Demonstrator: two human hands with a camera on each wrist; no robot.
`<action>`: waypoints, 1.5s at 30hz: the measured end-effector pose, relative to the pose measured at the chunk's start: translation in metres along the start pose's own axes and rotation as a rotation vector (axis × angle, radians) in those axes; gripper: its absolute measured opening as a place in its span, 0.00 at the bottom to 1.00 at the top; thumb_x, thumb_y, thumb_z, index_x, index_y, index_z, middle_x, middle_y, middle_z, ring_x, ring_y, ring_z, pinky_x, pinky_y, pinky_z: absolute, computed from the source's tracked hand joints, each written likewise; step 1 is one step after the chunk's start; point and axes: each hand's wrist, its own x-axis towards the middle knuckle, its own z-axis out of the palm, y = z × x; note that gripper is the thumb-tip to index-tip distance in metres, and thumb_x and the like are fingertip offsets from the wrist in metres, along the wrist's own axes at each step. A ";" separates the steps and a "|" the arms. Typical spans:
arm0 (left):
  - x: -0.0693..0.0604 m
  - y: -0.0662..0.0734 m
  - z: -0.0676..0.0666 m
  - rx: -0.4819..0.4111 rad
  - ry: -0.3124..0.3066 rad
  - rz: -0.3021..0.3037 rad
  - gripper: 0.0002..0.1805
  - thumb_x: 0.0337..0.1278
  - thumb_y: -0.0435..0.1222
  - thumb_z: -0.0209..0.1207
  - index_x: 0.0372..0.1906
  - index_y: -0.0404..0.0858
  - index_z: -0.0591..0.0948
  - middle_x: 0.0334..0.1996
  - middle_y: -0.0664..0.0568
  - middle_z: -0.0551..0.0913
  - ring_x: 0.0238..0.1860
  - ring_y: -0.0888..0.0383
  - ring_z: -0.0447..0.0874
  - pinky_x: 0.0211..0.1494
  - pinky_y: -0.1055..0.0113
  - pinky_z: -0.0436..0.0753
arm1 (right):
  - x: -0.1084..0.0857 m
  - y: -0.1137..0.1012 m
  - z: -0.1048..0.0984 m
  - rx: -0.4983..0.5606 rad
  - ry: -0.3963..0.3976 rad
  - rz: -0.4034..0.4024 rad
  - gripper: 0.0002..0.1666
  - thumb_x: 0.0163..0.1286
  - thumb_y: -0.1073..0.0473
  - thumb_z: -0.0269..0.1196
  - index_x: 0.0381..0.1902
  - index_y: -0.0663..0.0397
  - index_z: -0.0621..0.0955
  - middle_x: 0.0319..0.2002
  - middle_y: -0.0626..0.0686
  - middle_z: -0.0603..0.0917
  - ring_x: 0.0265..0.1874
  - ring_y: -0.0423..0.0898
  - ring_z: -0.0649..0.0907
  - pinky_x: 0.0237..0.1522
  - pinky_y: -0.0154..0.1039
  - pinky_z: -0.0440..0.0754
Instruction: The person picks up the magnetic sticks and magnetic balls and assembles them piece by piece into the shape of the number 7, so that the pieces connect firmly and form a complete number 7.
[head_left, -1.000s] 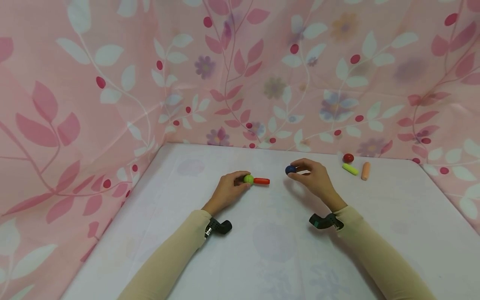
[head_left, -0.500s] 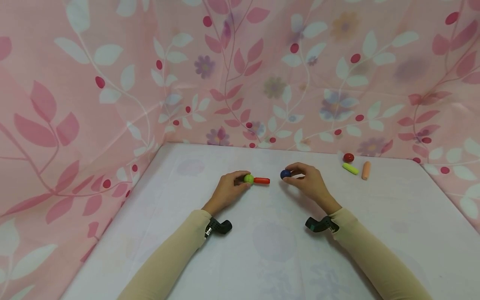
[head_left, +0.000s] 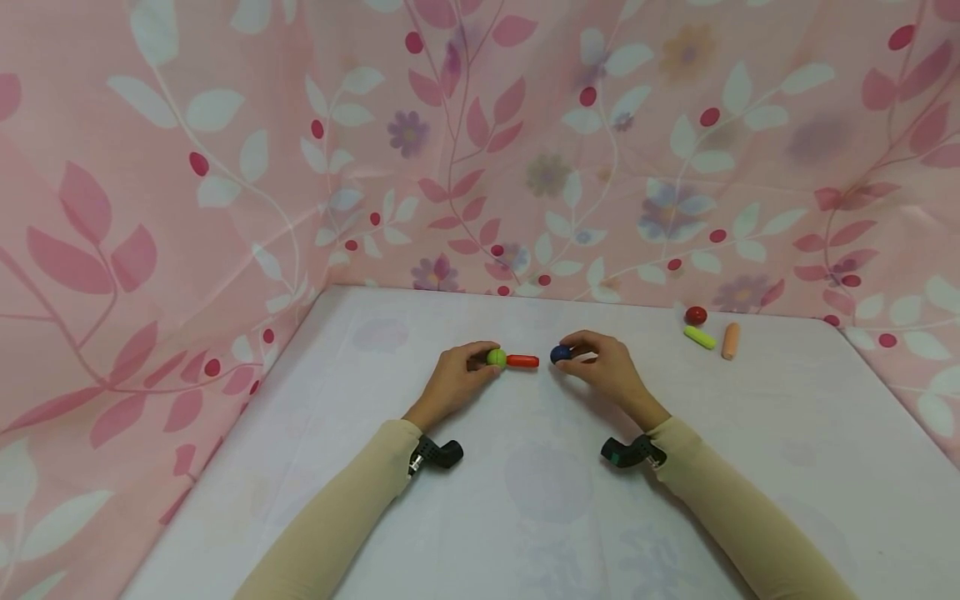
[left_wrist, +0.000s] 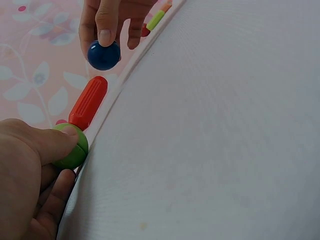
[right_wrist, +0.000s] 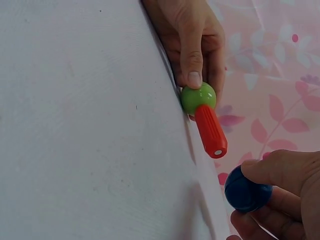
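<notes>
My left hand (head_left: 455, 377) pinches a green ball (head_left: 497, 358) between thumb and fingers. From the ball's right side a red ribbed rod (head_left: 522, 361) sticks out, touching it; in the right wrist view the rod's free end (right_wrist: 218, 152) shows a small pale metallic disc. My right hand (head_left: 611, 372) pinches a dark blue ball (head_left: 560, 355) just right of that end. A small gap separates the blue ball (left_wrist: 104, 55) from the red rod (left_wrist: 89, 102) in the left wrist view.
At the back right of the white-covered table (head_left: 540, 517) lie a red ball (head_left: 696, 316), a yellow-green rod (head_left: 700, 337) and an orange rod (head_left: 731, 342). Pink floral cloth (head_left: 480, 150) hangs behind and to the left.
My right hand has moved left and slightly nearer me with the blue ball, narrowing the gap to the red rod. My left hand stays in place with the green ball.
</notes>
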 end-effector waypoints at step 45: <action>0.004 0.008 0.010 -0.015 0.002 0.006 0.23 0.65 0.34 0.70 0.63 0.34 0.83 0.53 0.48 0.87 0.48 0.57 0.87 0.57 0.62 0.83 | -0.002 0.004 0.005 -0.014 -0.012 -0.017 0.19 0.65 0.63 0.76 0.53 0.60 0.86 0.47 0.55 0.87 0.46 0.53 0.85 0.50 0.50 0.86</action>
